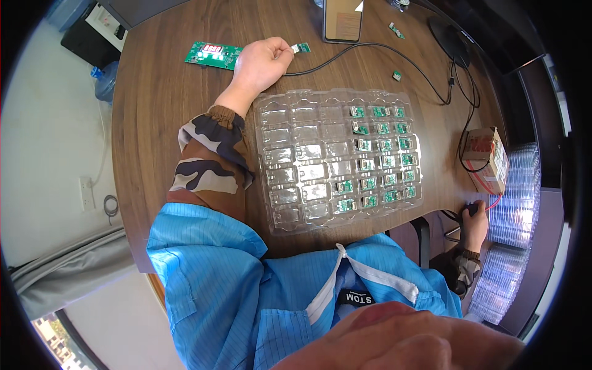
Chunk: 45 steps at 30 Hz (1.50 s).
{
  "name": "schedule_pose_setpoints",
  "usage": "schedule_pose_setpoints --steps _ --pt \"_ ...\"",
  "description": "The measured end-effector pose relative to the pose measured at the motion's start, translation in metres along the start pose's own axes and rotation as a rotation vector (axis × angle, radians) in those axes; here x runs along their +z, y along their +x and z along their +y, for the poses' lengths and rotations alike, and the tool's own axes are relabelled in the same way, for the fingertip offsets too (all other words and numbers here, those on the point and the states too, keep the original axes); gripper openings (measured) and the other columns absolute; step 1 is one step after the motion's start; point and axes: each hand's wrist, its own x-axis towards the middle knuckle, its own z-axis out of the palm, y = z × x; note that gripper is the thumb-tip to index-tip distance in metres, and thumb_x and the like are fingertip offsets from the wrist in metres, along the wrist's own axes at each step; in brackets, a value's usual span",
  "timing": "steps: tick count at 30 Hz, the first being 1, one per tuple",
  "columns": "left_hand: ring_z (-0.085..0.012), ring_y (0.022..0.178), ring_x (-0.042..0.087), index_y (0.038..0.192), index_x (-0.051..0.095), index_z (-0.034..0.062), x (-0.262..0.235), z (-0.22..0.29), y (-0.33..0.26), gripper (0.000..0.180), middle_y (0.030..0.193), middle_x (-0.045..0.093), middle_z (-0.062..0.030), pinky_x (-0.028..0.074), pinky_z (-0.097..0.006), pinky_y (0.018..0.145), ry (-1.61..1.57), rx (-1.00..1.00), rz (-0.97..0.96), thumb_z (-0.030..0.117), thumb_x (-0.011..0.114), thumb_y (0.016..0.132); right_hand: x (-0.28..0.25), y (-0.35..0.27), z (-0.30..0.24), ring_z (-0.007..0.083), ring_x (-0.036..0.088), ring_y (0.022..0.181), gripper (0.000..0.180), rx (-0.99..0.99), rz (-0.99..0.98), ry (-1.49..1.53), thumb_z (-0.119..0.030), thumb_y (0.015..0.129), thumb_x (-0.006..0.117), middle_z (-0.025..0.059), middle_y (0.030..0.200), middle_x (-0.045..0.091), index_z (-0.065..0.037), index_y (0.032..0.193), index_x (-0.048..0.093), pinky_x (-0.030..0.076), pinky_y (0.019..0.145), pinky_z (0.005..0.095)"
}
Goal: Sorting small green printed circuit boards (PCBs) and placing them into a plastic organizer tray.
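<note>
My left hand [264,61] is closed at the far side of the table, fingertips pinched on a small green circuit board with a metal connector [301,48]. Left of it lies a larger green circuit board [213,55] with a lit red digit display; my hand covers its right end. A black cable [330,60] runs out from under this hand. Below is a clear plastic tray [277,135] with small green circuit boards [368,183] in its right-hand pockets. My right hand [475,228] is low by the table's right edge, curled round something dark that I cannot make out.
A phone-like device [343,23] stands at the back. Loose small boards [396,76] lie to the right. A cardboard box [486,161] with a red wire sits at the right edge, next to stacked clear trays [512,209]. A monitor base [449,40] stands far right.
</note>
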Motion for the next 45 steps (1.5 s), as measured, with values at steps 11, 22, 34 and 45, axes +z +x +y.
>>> schedule_pose_setpoints --steps 11,22,34,45 --pt "-0.0162 0.050 0.047 0.073 0.062 0.0060 -0.001 0.000 -0.001 0.021 0.054 0.054 0.0002 0.038 -0.028 0.050 -0.024 -0.021 -0.004 0.025 0.053 0.078 0.009 0.002 0.015 0.0402 0.059 0.076 0.035 -0.061 -0.006 -0.014 -0.015 0.078 0.054 0.0219 0.088 0.062 -0.003 0.111 0.048 0.047 0.065 0.0420" --pt "-0.0123 0.046 0.042 0.073 0.061 0.0048 -0.006 0.004 -0.008 0.016 0.053 0.051 0.0021 0.034 -0.025 0.046 -0.080 -0.059 0.019 0.019 0.055 0.078 -0.092 0.030 -0.112 0.0275 0.059 0.061 0.030 -0.315 -0.009 -0.055 -0.022 0.083 0.058 0.0152 0.078 0.063 -0.002 0.105 0.054 0.047 0.058 0.0320" --pt "-0.0102 0.045 0.037 0.072 0.060 0.0046 0.002 0.000 -0.004 0.011 0.051 0.047 0.0036 0.031 -0.024 0.044 -0.119 -0.018 0.039 0.013 0.058 0.078 -0.056 0.129 -0.352 0.0254 0.045 0.113 0.029 -1.252 0.789 0.502 -0.018 0.083 0.056 0.0067 0.121 0.051 -0.006 0.108 0.049 0.038 0.094 0.0343" --pt "-0.0090 0.045 0.037 0.071 0.060 0.0051 0.001 0.001 -0.008 0.010 0.051 0.046 0.0044 0.030 -0.023 0.043 -0.111 -0.002 0.046 0.012 0.058 0.078 -0.035 0.164 -0.369 0.0324 0.032 0.123 0.038 -1.213 0.634 0.381 -0.029 0.087 0.055 0.0136 0.134 0.037 -0.012 0.120 0.043 0.021 0.105 0.0414"
